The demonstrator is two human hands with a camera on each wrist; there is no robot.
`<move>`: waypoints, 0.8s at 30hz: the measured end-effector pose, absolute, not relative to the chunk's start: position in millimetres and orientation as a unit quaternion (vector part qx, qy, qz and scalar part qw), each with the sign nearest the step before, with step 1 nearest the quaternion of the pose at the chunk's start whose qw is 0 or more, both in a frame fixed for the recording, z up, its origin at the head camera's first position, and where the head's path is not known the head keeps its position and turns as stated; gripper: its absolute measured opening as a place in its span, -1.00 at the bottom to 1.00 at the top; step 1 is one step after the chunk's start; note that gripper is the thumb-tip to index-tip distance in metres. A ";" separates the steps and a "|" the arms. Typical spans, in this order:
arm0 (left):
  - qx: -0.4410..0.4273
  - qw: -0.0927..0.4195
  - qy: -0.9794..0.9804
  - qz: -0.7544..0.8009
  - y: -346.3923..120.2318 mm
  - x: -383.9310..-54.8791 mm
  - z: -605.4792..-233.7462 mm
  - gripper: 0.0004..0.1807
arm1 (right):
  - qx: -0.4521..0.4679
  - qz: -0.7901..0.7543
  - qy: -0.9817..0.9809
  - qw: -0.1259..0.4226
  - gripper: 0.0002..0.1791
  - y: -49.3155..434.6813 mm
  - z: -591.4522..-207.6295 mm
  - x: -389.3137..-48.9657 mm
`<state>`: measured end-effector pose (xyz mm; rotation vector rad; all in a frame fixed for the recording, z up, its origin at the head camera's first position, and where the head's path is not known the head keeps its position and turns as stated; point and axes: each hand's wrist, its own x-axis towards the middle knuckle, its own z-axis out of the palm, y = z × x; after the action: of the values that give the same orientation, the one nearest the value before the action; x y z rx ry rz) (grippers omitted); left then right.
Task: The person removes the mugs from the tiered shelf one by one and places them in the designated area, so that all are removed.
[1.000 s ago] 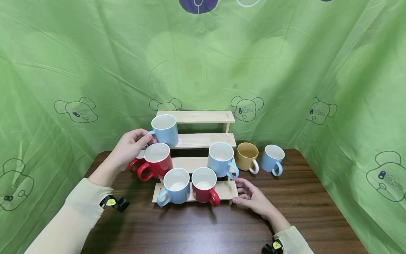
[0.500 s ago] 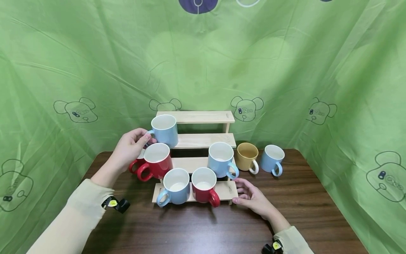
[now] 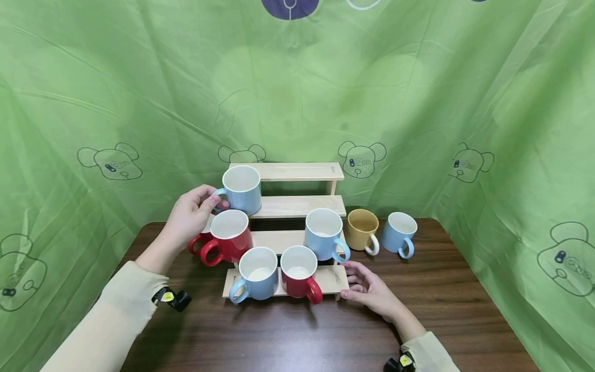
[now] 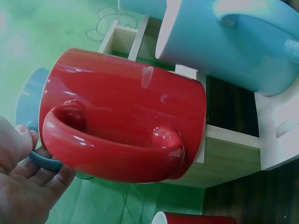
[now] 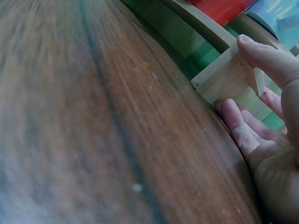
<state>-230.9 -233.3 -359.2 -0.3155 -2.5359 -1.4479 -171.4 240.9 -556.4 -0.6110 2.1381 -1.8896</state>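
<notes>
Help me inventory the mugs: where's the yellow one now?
In the head view, the yellow mug stands on the table, right of the wooden rack, left of the rightmost blue mug.

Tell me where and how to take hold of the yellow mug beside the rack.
Take the yellow mug by its white handle, probably with the right hand, coming from the front right. The handle points that way, while the wooden rack and another blue mug flank the body, likely making it awkward to wrap.
</notes>
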 end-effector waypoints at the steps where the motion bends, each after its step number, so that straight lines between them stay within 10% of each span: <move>1: -0.107 0.107 -0.861 -0.486 -233.4 -231.2 -359.3 -0.73 | -0.208 -0.644 0.728 0.112 -0.19 240.8 -556.3 -171.3; 24: -0.118 0.153 -0.848 -0.494 -229.0 -226.9 -338.5 -0.74 | -0.203 -0.638 0.735 0.110 -0.20 241.9 -558.5 -171.9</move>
<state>-226.9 -229.0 -338.5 -0.3373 -2.4327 -1.4163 -171.9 241.9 -558.5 -0.5971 2.1586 -1.8749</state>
